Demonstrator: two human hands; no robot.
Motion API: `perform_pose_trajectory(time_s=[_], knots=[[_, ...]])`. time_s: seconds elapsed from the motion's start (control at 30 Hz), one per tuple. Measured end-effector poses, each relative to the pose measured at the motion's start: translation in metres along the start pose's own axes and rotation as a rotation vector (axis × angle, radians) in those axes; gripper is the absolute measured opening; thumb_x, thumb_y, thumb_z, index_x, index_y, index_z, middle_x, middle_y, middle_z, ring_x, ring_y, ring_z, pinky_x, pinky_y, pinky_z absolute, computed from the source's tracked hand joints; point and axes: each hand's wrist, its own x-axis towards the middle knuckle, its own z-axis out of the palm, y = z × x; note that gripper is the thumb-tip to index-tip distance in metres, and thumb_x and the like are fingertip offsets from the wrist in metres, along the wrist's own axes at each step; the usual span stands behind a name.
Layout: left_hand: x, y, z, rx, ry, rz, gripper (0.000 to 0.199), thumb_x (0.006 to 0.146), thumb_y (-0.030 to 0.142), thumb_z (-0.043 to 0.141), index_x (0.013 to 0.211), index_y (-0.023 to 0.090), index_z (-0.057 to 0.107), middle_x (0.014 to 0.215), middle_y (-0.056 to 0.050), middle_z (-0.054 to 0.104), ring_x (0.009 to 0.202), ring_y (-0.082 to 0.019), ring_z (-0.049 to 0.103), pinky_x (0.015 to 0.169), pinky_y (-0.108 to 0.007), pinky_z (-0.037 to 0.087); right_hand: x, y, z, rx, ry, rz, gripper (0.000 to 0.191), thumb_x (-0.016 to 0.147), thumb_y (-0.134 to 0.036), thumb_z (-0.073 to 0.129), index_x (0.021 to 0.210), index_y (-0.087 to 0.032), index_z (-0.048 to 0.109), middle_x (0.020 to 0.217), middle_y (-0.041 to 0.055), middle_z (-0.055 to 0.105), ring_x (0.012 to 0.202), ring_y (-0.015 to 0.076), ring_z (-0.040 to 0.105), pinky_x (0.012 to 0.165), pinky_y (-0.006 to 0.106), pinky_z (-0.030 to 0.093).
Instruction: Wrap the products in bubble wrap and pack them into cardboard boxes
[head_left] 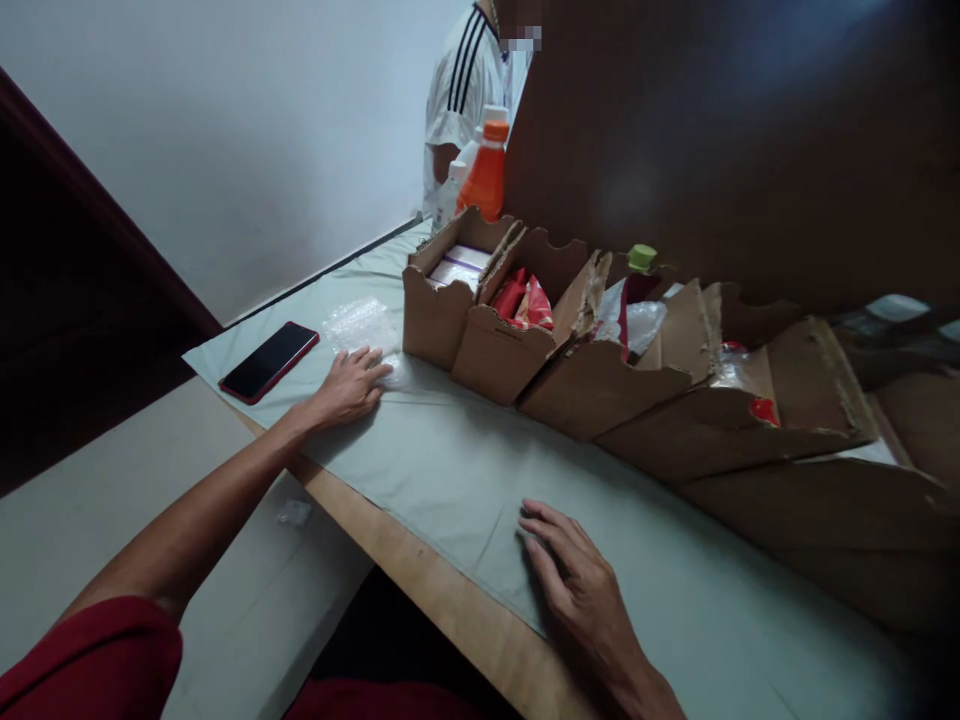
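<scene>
My left hand [354, 386] lies flat at the near edge of a piece of clear bubble wrap [361, 324], fingers stretched out and touching it. A black phone with a red case [271, 362] lies on the cloth just left of that hand. My right hand [574, 570] rests at the table's near edge, holding nothing, its fingers apart and slightly bent over the pale green cloth [450, 470]. Nearest to the bubble wrap stands a cardboard bin [435, 325] with white and purple boxes [460, 265] inside.
More cardboard bins run rightward, one with red packets [525, 300], another with clear plastic packaging [641, 325]. Behind them stand an orange bottle [484, 180] and a green-capped bottle [642, 258]. A person in a white striped shirt [465, 85] is at the far end. Crumpled plastic [294, 513] lies on the floor.
</scene>
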Motion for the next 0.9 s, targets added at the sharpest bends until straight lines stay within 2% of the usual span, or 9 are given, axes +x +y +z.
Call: perform_pose_trajectory(time_s=[0.1,0.23,0.33,0.43,0.57,0.63,0.7,0.8,0.9], knots=[[-0.014,-0.028,-0.017,0.022,0.002,0.016,0.048,0.077,0.02,0.056,0.122,0.026,0.072,0.151,-0.013,0.058,0.147,-0.042,0.043,0.119,-0.069,0.024,0.033,-0.014,-0.023,-0.087,0.01,-0.086,0.021,0.098,-0.023,0.057,0.113,-0.025,0.072,0.12,0.0102,0.076,0.105,0.0259,0.075,0.088,0.044,0.062],[-0.039,-0.048,-0.033,0.077,0.055,0.003,0.054,0.072,0.021,0.057,0.124,0.028,0.07,0.151,-0.011,0.058,0.146,-0.041,0.043,0.12,-0.069,0.024,0.117,-0.05,-0.045,-0.281,0.062,-0.267,0.026,0.098,-0.021,0.055,0.119,-0.026,0.069,0.126,0.0095,0.074,0.118,0.0295,0.068,0.098,0.05,0.054],[-0.061,-0.033,-0.028,0.041,0.191,0.028,0.064,0.074,0.026,0.062,0.137,0.029,0.061,0.159,-0.012,0.049,0.149,-0.042,0.039,0.121,-0.066,0.025,0.195,-0.075,-0.04,-0.406,0.067,-0.356,0.028,0.099,-0.021,0.052,0.123,-0.022,0.067,0.13,0.0109,0.072,0.131,0.0325,0.058,0.107,0.053,0.044],[-0.085,-0.002,-0.011,-0.01,0.338,0.05,0.064,0.083,0.034,0.065,0.145,0.027,0.053,0.161,-0.014,0.044,0.152,-0.041,0.035,0.122,-0.063,0.028,0.266,-0.078,-0.016,-0.526,0.032,-0.359,0.034,0.097,-0.024,0.055,0.127,-0.013,0.064,0.129,0.016,0.07,0.135,0.0369,0.05,0.107,0.056,0.037],[-0.104,0.023,0.01,-0.058,0.474,-0.015,0.056,0.087,0.033,0.066,0.142,0.024,0.054,0.159,-0.016,0.045,0.154,-0.043,0.032,0.121,-0.065,0.03,0.328,-0.066,0.018,-0.637,-0.173,-0.273,0.03,0.098,-0.024,0.049,0.098,-0.008,0.075,0.098,0.0158,0.074,0.115,0.035,0.059,0.102,0.057,0.034],[-0.107,0.025,0.013,-0.08,0.533,-0.035,0.054,0.087,0.031,0.067,0.139,0.025,0.055,0.159,-0.015,0.045,0.155,-0.042,0.029,0.122,-0.065,0.03,0.339,-0.069,0.027,-0.666,-0.282,-0.246,0.035,0.1,-0.021,0.046,0.089,-0.01,0.077,0.089,0.0138,0.073,0.105,0.0303,0.062,0.099,0.054,0.033],[-0.107,0.023,0.013,-0.099,0.581,-0.043,0.055,0.088,0.03,0.068,0.141,0.025,0.053,0.158,-0.016,0.046,0.155,-0.041,0.029,0.123,-0.064,0.03,0.336,-0.081,0.03,-0.693,-0.327,-0.259,0.034,0.099,-0.018,0.047,0.09,-0.013,0.079,0.089,0.0125,0.074,0.101,0.0268,0.061,0.096,0.049,0.032],[-0.106,0.019,0.012,-0.151,0.615,-0.071,0.061,0.09,0.03,0.066,0.147,0.024,0.047,0.155,-0.016,0.049,0.153,-0.039,0.034,0.123,-0.064,0.03,0.312,-0.111,0.025,-0.706,-0.358,-0.325,0.03,0.098,-0.017,0.051,0.092,-0.015,0.08,0.089,0.0112,0.075,0.096,0.0252,0.059,0.093,0.046,0.031],[-0.107,0.015,0.012,-0.237,0.609,-0.117,0.066,0.091,0.028,0.062,0.154,0.023,0.041,0.156,-0.015,0.049,0.153,-0.036,0.036,0.125,-0.061,0.03,0.274,-0.136,0.012,-0.696,-0.435,-0.417,0.027,0.098,-0.015,0.053,0.089,-0.017,0.079,0.082,0.0092,0.075,0.09,0.0246,0.06,0.095,0.046,0.032]])
